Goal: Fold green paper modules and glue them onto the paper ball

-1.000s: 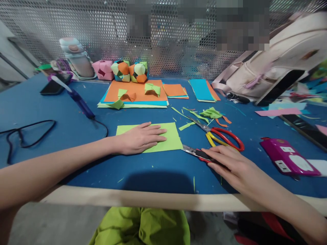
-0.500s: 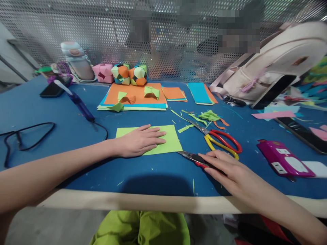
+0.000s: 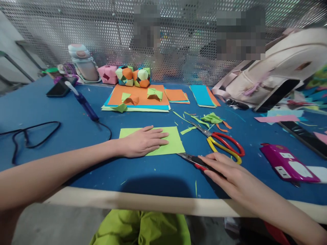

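- left hand (image 3: 144,141): palm down, fingers extended and slightly apart, no grip. presses a light green rectangular paper sheet (image 3: 176,141) to the blue tabletop (image 3: 89,173); sheet sticks out beyond the fingertips.
- right hand (image 3: 227,170): partly closed, fingers over a metal-bladed cutting tool with black and red handles (image 3: 200,166). thumb hidden, so can't tell how firm the hold is.
- blade tip is at the sheet's near right corner, right of the left fingertips. can't tell if it's under the paper or just beside it.
- risk: corner snags or creases if the blade shifts sideways; the left hand doesn't cover that end.
- risk: sheet pivots under the palm if pushed, since pressure is all on its left and middle.
- risk: nicked fingertip if the tool slips left; nothing guards them.
- red-and-yellow-handled metal scissors (image 3: 221,145) lie just beyond the right hand; knuckles could knock them. their blades point into green paper scraps (image 3: 212,118).
- black cable (image 3: 108,131) runs near the left wrist; an arm sweep could drag the blue pen-shaped tool (image 3: 87,107).
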A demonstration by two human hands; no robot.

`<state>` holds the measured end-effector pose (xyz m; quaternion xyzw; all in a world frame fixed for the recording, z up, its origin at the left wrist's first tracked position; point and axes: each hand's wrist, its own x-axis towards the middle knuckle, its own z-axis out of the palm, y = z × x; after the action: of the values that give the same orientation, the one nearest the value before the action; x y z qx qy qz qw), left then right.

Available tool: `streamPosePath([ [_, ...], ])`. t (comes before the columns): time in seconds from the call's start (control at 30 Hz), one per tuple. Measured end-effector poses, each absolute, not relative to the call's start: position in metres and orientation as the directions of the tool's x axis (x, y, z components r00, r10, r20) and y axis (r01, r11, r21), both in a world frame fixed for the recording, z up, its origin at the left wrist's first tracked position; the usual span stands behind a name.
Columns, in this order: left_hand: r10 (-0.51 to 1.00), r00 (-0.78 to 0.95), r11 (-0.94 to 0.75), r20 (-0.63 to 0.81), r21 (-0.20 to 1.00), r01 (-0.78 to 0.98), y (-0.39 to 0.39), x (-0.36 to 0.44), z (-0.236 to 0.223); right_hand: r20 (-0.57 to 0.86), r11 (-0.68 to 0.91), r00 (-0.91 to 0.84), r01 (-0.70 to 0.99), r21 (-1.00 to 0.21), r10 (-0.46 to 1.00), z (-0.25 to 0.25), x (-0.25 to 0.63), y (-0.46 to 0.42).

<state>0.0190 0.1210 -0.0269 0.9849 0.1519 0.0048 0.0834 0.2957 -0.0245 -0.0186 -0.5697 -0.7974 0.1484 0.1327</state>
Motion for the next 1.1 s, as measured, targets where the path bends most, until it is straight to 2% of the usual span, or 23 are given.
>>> streamPosePath([
  [0.27,0.296,0.955,-0.940,0.015,0.179,0.289,0.121,0.019,-0.029,0.075,0.343,-0.341,0.860,-0.377,0.937,-0.018,0.288,-0.024],
  [0.67,0.306,0.952,-0.931,-0.008,0.205,0.301,0.120,0.020,-0.027,0.141,0.383,-0.357,0.878,-0.287,0.923,-0.019,0.279,-0.023],
  [1.1,0.306,0.951,-0.931,-0.041,0.198,0.308,0.120,0.020,-0.025,0.064,0.365,-0.368,0.862,-0.353,0.928,-0.020,0.266,-0.023],
])
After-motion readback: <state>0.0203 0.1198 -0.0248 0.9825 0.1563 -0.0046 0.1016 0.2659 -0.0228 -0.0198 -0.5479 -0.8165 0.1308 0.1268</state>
